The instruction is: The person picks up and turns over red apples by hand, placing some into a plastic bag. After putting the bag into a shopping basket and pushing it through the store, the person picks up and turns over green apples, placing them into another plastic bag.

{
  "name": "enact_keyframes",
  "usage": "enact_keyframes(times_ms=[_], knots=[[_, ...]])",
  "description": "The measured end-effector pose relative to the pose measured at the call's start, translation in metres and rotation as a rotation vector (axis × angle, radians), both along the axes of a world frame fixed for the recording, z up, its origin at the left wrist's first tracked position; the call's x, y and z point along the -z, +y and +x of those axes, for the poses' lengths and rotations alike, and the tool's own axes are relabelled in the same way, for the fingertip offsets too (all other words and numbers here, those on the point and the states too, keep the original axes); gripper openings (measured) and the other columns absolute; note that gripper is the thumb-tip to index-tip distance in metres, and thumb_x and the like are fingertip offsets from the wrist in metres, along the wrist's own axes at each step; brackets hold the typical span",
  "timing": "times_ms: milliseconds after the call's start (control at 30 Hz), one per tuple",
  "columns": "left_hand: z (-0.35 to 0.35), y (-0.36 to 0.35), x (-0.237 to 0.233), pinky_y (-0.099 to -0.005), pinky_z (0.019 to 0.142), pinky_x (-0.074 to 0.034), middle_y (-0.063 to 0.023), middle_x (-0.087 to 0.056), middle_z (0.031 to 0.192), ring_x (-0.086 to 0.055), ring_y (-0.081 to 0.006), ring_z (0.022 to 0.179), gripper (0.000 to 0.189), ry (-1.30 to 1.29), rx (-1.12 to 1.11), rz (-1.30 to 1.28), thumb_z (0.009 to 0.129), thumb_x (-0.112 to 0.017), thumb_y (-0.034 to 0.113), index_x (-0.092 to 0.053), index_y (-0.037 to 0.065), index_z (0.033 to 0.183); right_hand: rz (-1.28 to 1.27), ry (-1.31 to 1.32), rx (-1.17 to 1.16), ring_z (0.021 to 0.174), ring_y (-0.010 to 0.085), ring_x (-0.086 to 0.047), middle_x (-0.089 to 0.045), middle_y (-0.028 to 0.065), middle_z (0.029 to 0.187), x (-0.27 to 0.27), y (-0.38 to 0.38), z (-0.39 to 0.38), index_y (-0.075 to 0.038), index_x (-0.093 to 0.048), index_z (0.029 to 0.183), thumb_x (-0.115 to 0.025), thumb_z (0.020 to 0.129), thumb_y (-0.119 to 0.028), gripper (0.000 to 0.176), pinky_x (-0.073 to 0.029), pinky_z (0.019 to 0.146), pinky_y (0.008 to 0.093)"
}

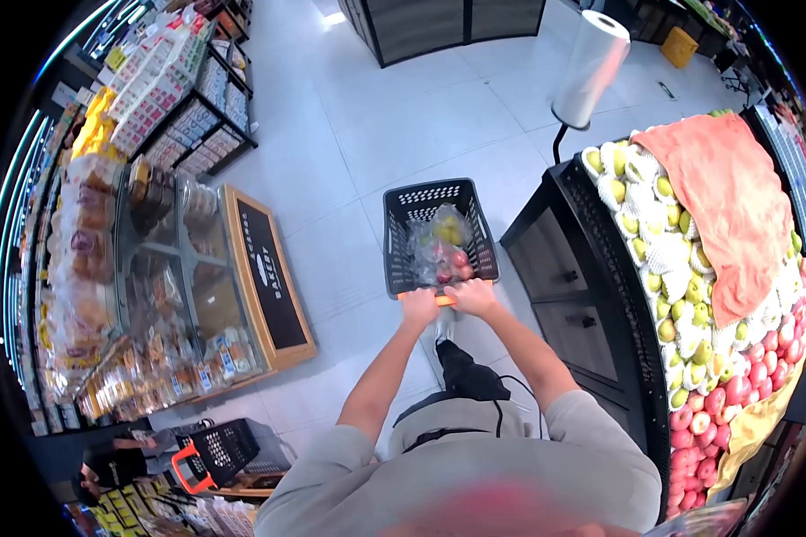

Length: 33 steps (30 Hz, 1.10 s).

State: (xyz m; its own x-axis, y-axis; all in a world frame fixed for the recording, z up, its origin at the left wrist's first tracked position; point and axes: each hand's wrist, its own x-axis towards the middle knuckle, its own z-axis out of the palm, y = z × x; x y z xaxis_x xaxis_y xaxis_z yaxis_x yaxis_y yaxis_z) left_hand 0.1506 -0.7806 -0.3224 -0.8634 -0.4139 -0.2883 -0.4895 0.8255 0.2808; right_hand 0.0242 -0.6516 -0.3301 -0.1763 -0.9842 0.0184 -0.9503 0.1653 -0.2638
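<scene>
In front of my body stands a black perforated shopping basket [392, 237] with an orange handle [444, 301]. My left hand [419, 305] is closed around the left part of this handle. To its right, my right hand [472, 296] grips the same bar, a short gap between them. Inside the basket lie see-through plastic bags; one holds yellow-green fruit [450, 232], and nearer the handle are red apples [458, 261]. Both forearms reach forward, and my fingers are partly hidden beneath the knuckles.
On the right, a black fruit stand [546, 242] bears green pears [636, 201] and red apples [734, 391]. A plastic bag roll [593, 72] rises at its corner. Left stands a bakery display [273, 268]. Behind left are a person [116, 461] and another basket [228, 447].
</scene>
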Motion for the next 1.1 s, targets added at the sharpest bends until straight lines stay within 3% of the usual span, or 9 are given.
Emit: enact_keyframes(times_ms=[333, 533, 600, 700, 733, 967, 1100], knots=[[-0.118, -0.130, 0.000, -0.0445, 0.078, -0.055, -0.0122, -0.071, 0.096, -0.070, -0.0305, 0.091, 0.025, -0.200, 0.100, 0.044, 0.079, -0.064, 0.026, -0.073, 0.018, 0.101, 0.071, -0.035, 0.119, 0.060, 0.0265, -0.068, -0.067, 0.0068, 0.068, 0.015, -0.117, -0.093, -0.017, -0.065, 0.095, -0.066, 0.080, -0.033, 0.022, -0.053, 0.054, 0.0412], [-0.197, -0.208, 0.012, -0.0439, 0.076, -0.056, -0.0097, -0.072, 0.088, -0.071, -0.0300, 0.085, 0.024, -0.176, 0.236, 0.011, 0.078, -0.065, 0.028, -0.073, 0.020, 0.099, 0.099, -0.048, 0.315, 0.063, 0.0267, -0.069, -0.068, 0.0082, 0.071, 0.009, -0.180, -0.150, -0.016, -0.063, 0.094, -0.069, 0.078, -0.031, 0.023, -0.055, 0.056, 0.0417], [-0.233, -0.232, 0.010, -0.0435, 0.075, -0.056, -0.0094, -0.072, 0.087, -0.071, -0.0299, 0.083, 0.023, -0.149, 0.290, 0.013, 0.077, -0.065, 0.027, -0.074, 0.020, 0.097, 0.117, -0.135, 0.333, 0.069, 0.0299, -0.070, -0.069, 0.0109, 0.077, 0.017, -0.201, -0.175, -0.013, -0.061, 0.102, -0.062, 0.084, -0.030, 0.025, -0.054, 0.061, 0.0436], [-0.275, -0.269, 0.019, -0.0438, 0.072, -0.056, -0.0091, -0.072, 0.083, -0.071, -0.0297, 0.080, 0.019, -0.112, 0.417, -0.014, 0.078, -0.065, 0.029, -0.074, 0.021, 0.093, 0.163, -0.176, 0.471, 0.071, 0.0305, -0.070, -0.069, 0.0120, 0.080, 0.018, -0.233, -0.209, -0.012, -0.060, 0.103, -0.061, 0.085, -0.030, 0.025, -0.054, 0.062, 0.0444], [-0.298, -0.285, 0.022, -0.0444, 0.070, -0.055, -0.0090, -0.071, 0.081, -0.070, -0.0296, 0.077, 0.017, -0.084, 0.493, -0.040, 0.079, -0.064, 0.030, -0.074, 0.021, 0.090, 0.054, -0.129, 0.560, 0.066, 0.0303, -0.069, -0.068, 0.0112, 0.072, 0.017, -0.244, -0.218, -0.014, -0.063, 0.092, -0.069, 0.078, -0.032, 0.024, -0.054, 0.058, 0.0454], [-0.445, -0.335, 0.039, -0.0420, 0.073, -0.055, -0.0077, -0.072, 0.084, -0.071, -0.0277, 0.082, 0.018, -0.146, 0.736, -0.098, 0.078, -0.064, 0.026, -0.075, 0.019, 0.091, 0.035, -0.187, 0.876, 0.066, 0.0327, -0.068, -0.068, 0.0124, 0.073, 0.026, -0.294, -0.312, -0.012, -0.064, 0.089, -0.069, 0.078, -0.032, 0.023, -0.054, 0.058, 0.0462], [-0.533, -0.345, 0.041, -0.0407, 0.077, -0.055, -0.0098, -0.072, 0.087, -0.071, -0.0271, 0.085, 0.016, -0.127, 0.774, -0.066, 0.076, -0.066, 0.022, -0.075, 0.020, 0.089, -0.043, -0.178, 0.882, 0.066, 0.0334, -0.068, -0.068, 0.0124, 0.072, 0.028, -0.306, -0.381, -0.012, -0.063, 0.088, -0.068, 0.078, -0.030, 0.022, -0.054, 0.058, 0.0467]])
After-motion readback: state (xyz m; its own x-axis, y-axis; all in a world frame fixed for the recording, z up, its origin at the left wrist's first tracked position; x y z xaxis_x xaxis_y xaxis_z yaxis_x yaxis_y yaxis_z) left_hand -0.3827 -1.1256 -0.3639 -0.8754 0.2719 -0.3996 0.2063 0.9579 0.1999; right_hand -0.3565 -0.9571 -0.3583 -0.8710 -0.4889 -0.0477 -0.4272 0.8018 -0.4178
